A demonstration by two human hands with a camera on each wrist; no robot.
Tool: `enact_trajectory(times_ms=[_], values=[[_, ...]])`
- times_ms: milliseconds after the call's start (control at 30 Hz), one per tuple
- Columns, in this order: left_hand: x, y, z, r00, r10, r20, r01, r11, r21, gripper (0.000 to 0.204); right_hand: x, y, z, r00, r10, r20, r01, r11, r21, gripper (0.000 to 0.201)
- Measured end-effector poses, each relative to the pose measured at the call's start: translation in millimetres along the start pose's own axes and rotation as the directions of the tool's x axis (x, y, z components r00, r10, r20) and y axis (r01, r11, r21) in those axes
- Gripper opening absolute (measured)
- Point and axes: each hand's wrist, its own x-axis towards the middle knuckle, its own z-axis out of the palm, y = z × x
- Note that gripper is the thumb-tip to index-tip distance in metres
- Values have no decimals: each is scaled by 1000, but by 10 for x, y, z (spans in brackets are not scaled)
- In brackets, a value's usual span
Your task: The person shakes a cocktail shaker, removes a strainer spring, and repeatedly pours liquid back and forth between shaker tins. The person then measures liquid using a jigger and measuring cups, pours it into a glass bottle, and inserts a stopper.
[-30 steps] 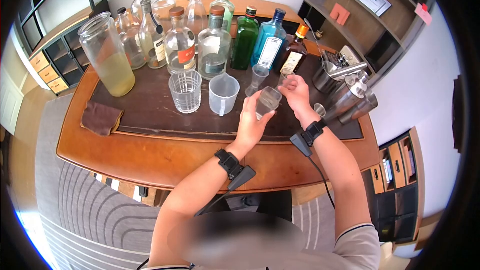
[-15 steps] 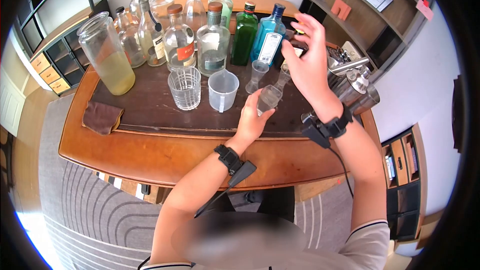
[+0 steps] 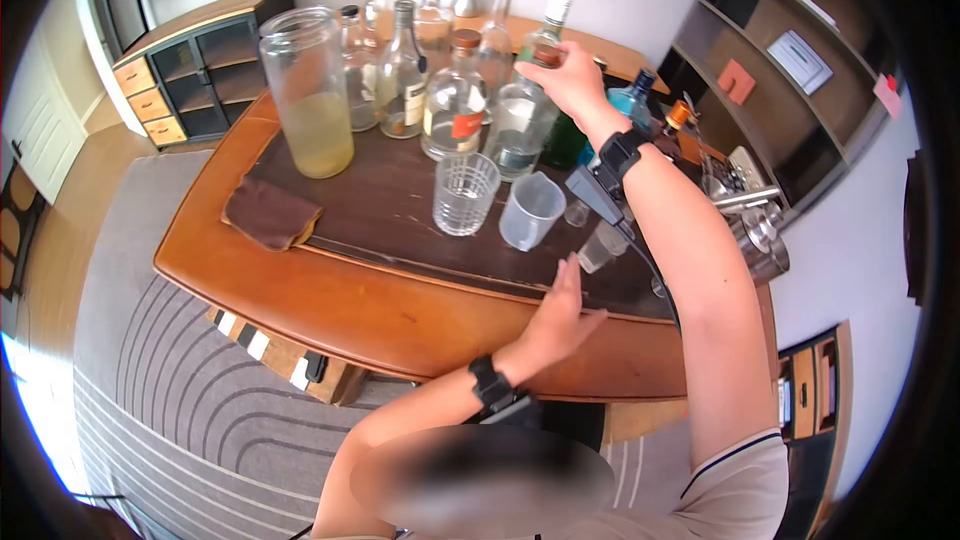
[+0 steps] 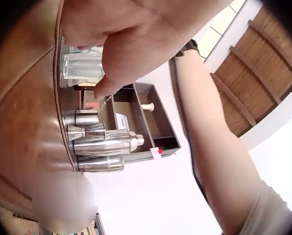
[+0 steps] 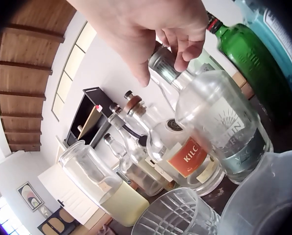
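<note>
In the head view my right hand (image 3: 570, 85) reaches over to a clear glass bottle (image 3: 520, 130) with a pale label. Its thumb and fingers grip the top of the bottle around the stopper and neck, as the right wrist view shows, partly hiding the stopper. The bottle (image 5: 219, 117) leans slightly in that view and holds a little clear liquid. My left hand (image 3: 560, 325) hovers near the table's front edge, fingers straight and nothing in its grasp. Just beyond its fingertips stands a small clear glass (image 3: 603, 247). A plastic measuring cup (image 3: 532, 212) and a cut-glass tumbler (image 3: 466, 195) stand in front of the bottle.
Left of the gripped bottle stand a red-labelled bottle (image 3: 455, 105), several other bottles and a large jar (image 3: 310, 100) of yellowish liquid. A brown cloth (image 3: 270, 212) lies at the left. At the right are a blue bottle (image 3: 632, 100) and a metal shaker (image 4: 106, 143).
The right hand left the small jigger-shaped glass, lifted, and moved left to grip the clear bottle's top. The left hand let go of the small glass and drew back. The head view turned left.
</note>
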Motion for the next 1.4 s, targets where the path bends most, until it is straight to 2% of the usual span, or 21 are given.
enact_trajectory(times_ms=[133, 233, 300, 400, 433, 467, 500, 567, 600, 633, 700, 767, 800, 833, 900, 933, 1000, 1167, 1233, 1367, 1400], values=[[-487, 208, -300, 989, 74, 130, -63, 994, -87, 82, 59, 162, 87, 999, -31, -13, 31, 999, 19, 46], [-748, 270, -431, 991, 97, 97, -90, 993, -81, 73, 26, 69, 29, 1000, -21, -11, 21, 999, 34, 40], [-866, 223, -479, 994, 106, 17, -105, 992, -71, 62, -15, -34, -12, 999, -21, -45, 21, 1000, -16, 39], [-991, 101, -511, 992, 121, -26, -123, 988, -96, 49, 201, -87, -101, 995, -84, -46, 87, 994, 73, 39], [-1033, 124, -498, 993, 71, -99, -83, 988, -127, 42, 238, -141, -173, 991, -120, -51, 126, 985, 119, 40], [-1057, 146, -480, 986, 20, -167, -47, 985, -163, 36, 187, -416, -331, 991, -105, -85, 104, 994, -14, 40], [-1078, 146, -470, 987, 25, -160, -51, 985, -166, 36, 189, -570, -442, 984, -155, -91, 153, 988, -24, 36], [-1092, 130, -458, 982, 56, -182, -85, 984, -159, 32, 222, -795, -689, 975, -199, -100, 198, 980, -23, 37], [-1065, 150, -453, 959, 125, -256, -170, 972, -162, 29, 191, -905, -836, 975, -198, -103, 195, 980, -37, 37], [-1052, 156, -462, 955, 117, -272, -157, 979, -132, 34, 134, -1068, -978, 966, -244, -81, 241, 970, -46, 38], [-969, 147, -433, 897, 189, -400, -249, 963, -103, 47, -13, -1344, -1222, 957, -284, -64, 281, 958, -51, 39], [-860, 342, -556, 836, 280, -473, -325, 945, -15, 61, -272, -1567, -1434, 926, -368, 79, 365, 930, 50, 41], [-805, 444, -616, 806, 305, -507, -348, 937, 10, 68, -449, -1670, -1519, 946, -302, 122, 306, 952, -21, 41], [-770, 550, -691, 773, 354, -526, -326, 933, 149, 78, -598, -1692, -1548, 948, -295, 116, 299, 954, -22, 41], [-702, 708, -757, 733, 400, -549, -317, 916, 244, 106, -893, -1697, -1601, 941, -111, 320, 67, 987, 144, 48], [-690, 786, -758, 738, 400, -544, -318, 916, 243, 106, -1049, -1618, -1576, 937, -95, 336, 56, 991, 123, 43], [-708, 901, -715, 777, 376, -505, -281, 925, 256, 130, -1332, -1431, -1494, 904, -43, 426, -57, 974, 220, 43], [-792, 622, -411, 867, 241, -436, -198, 970, 143, 141, -1967, -1101, -1484, 816, 4, 578, -220, 927, 303, 42], [-831, 525, -331, 915, 151, -375, -149, 988, 35, 138, -2083, -978, -1512, 811, -16, 584, -207, 927, 314, 44], [-791, 405, -264, 914, 216, -344, -222, 975, 23, 138, -2087, -844, -1645, 819, -69, 570, -167, 921, 352, 44], [-762, 390, -254, 917, 207, -340, -231, 972, -31, 138, -2078, -867, -1676, 846, -107, 523, -65, 952, 300, 41]])
